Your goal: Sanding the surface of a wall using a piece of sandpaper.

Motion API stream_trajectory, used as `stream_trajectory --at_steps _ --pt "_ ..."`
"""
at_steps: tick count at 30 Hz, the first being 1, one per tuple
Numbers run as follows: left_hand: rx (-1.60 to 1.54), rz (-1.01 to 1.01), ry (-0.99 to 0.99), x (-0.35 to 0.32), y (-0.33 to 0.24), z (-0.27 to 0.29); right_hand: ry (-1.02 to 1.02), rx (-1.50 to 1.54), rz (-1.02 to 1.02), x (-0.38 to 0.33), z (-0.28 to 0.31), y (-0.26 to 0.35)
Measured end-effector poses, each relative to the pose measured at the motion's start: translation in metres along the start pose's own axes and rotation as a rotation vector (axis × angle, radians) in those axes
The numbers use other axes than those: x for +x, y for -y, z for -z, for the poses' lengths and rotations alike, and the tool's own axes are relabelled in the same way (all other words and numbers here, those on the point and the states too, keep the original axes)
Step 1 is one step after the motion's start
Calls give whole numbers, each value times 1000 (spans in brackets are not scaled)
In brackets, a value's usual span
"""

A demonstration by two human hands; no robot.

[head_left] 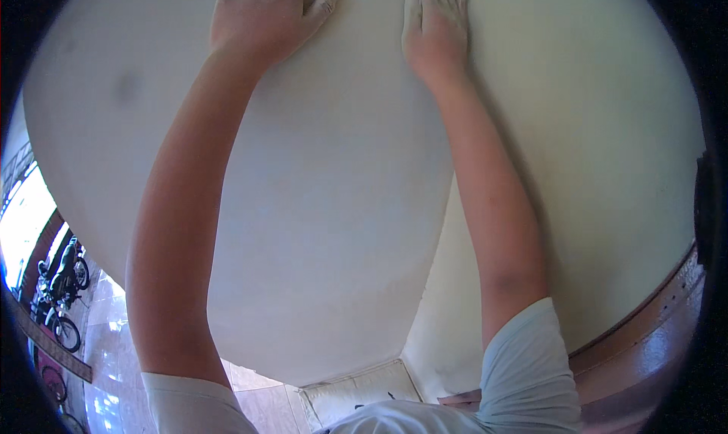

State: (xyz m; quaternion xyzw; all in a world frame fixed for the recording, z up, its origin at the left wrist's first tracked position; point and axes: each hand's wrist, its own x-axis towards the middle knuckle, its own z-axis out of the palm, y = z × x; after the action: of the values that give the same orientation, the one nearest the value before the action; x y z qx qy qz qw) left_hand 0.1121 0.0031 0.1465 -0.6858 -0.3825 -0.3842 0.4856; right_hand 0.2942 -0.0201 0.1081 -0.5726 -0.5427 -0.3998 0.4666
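Both my arms reach up toward a pale wall that meets a second wall at a corner. My left hand [265, 13] lies against the greyish left wall face [326, 191], its thumb spread and its fingertips cut off by the top of the view. Near the corner, my right hand [437, 36] rests flat with its fingers stretched upward, beside the cream right wall face [607, 131]. Whitish dust coats the fingers of both hands. A thin dark edge shows by the right fingertips; I cannot tell whether anything lies under them.
Low in the corner is a pale, cushion-like square [360, 396]. A brown curved ledge [644, 313] runs along the lower right. At the left, beyond the wall's edge, motorcycles [64, 282] stand by a shiny tiled floor [110, 358]. A dark object [704, 206] sits at the right rim.
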Motion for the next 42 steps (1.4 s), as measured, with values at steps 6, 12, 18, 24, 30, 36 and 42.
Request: stream_trajectory --at_steps 6,12,18,24,30,36,42 --pt "-49 2 -51 7 3 -12 -313 60 213 -33 -46 -42" --pt "-24 -60 -30 24 2 10 -81 279 300 17 15 -18" --pt "11 41 -68 49 1 12 9 -76 -2 11 13 5" --pt "31 34 -120 50 2 10 -71 -151 80 17 2 -5" --pt "-14 46 -105 45 -6 9 -96 60 -15 45 22 8" --pt "27 61 -111 45 3 5 14 -191 72 -3 -2 0" --pt "15 57 -120 43 0 6 -11 -132 82 10 9 -3"
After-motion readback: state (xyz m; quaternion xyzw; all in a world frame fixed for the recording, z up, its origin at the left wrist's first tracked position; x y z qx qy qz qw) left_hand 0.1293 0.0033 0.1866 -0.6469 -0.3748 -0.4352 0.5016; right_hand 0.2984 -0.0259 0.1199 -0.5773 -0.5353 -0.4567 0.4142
